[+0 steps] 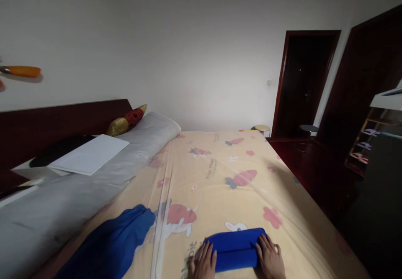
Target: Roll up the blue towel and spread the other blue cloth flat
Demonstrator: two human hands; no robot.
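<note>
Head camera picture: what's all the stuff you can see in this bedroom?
folded cloth: 1, blue, on the bed's near edge, between the hands
loose cloth: 1, blue, heaped on the bed, bottom left
bed sheet: 1, pale yellow with red prints, across the middle
long roll: 1, grey, along the bed's left side
flat sheet: 1, white, lying on the long roll
cushion: 1, red and gold, by the headboard
headboard: 1, dark wood, left
stool: 1, pale, beyond the bed's far end
doorway: 1, dark, back right
left hand: 1, bare, fingers on the cloth's left end
right hand: 1, bare, fingers on the cloth's right end
</note>
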